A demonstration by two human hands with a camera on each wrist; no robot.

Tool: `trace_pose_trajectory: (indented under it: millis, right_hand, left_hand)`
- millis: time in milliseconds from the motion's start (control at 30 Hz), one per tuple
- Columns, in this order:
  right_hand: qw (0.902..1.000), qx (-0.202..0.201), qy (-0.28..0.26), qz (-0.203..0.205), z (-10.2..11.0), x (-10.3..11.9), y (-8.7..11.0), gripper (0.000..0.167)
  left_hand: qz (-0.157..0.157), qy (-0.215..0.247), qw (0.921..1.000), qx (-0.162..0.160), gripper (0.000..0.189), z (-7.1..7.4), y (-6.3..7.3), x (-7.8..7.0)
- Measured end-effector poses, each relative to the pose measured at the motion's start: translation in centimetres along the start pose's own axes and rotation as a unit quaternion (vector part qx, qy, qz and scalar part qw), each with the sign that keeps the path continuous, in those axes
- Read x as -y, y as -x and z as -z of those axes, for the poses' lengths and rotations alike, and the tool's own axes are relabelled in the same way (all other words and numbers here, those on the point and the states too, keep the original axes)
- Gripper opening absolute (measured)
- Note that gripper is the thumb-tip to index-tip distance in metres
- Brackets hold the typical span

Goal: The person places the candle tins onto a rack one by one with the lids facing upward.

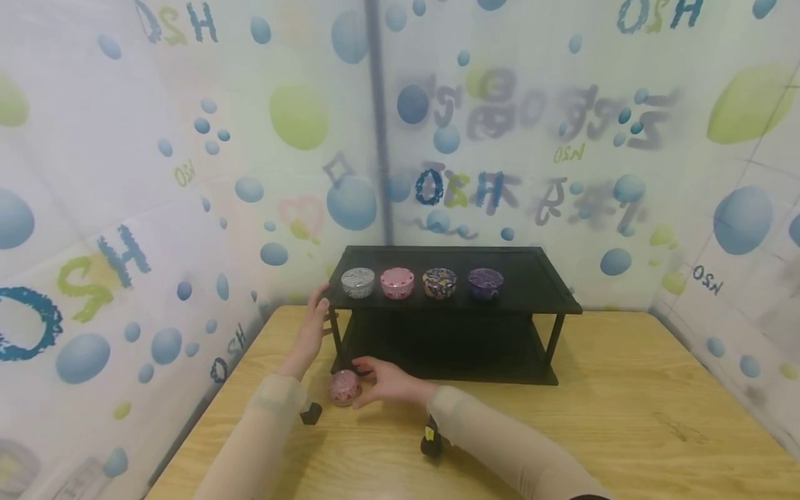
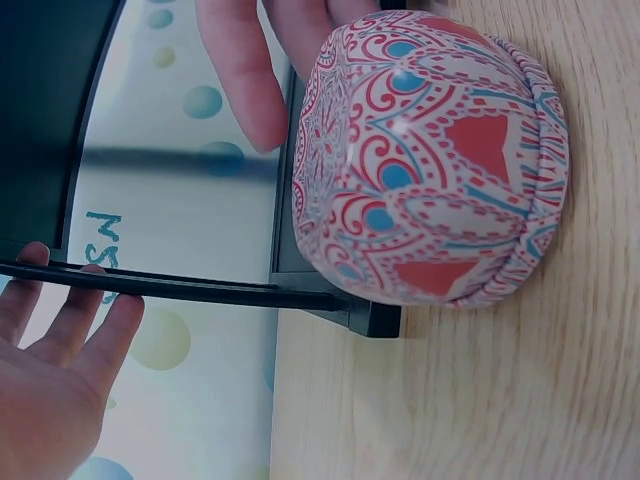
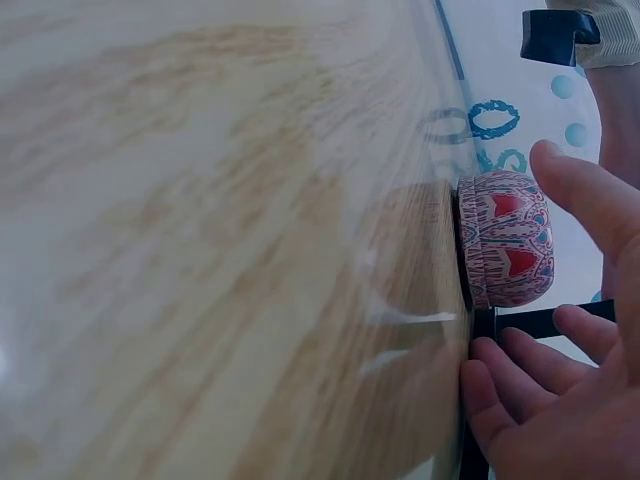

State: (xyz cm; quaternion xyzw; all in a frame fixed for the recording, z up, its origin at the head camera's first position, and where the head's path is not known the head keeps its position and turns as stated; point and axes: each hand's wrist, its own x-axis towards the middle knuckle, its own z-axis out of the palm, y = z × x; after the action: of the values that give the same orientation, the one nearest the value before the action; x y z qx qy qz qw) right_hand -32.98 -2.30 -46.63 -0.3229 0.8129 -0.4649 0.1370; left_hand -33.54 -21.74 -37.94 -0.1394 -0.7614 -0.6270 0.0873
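A small round tin with a red, white and blue pattern [image 1: 345,387] sits on the wooden table, by the front left foot of a black two-tier rack [image 1: 450,378]. My right hand [image 1: 394,382] is beside that tin, its fingers and thumb parted toward the tin's side. In the right wrist view, the patterned tin [image 3: 508,240] lies between the thumb and the other fingers of the right hand [image 3: 570,410], with a gap at the thumb. My left hand [image 1: 309,340] touches the rack's left side; in the left wrist view its extended fingertips [image 2: 118,325] rest against the black post.
Along the rack's top shelf stand a silver tin [image 1: 358,283], a pink tin [image 1: 397,283], a dark blue-and-gold tin [image 1: 439,284] and a purple tin [image 1: 485,283], in a row. A curtain with bubble prints [image 1: 300,118] hangs behind the table [image 1: 625,403].
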Motion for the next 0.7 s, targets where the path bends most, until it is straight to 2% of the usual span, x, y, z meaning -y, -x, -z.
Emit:
trace_pose_trajectory:
  millis: [133, 467, 700]
  right_hand:
    - [0.9999, -0.001, 0.014, 0.002, -0.1, 0.0, -0.2, 0.078]
    - [0.9994, 0.004, 0.035, 0.001, -0.3, 0.0, -0.8, 0.077]
    - [0.9991, 0.008, 0.036, 0.020, -0.5, 0.0, -1.2, 0.074]
  left_hand:
    - [0.000, -0.005, 1.0000, -0.002, 0.053, -0.1, 0.2, -0.3]
    - [-0.002, -0.003, 1.0000, -0.002, 0.053, 0.0, 0.0, -0.2]
    - [0.004, -0.003, 1.0000, -0.002, 0.054, 0.0, 0.1, 0.0]
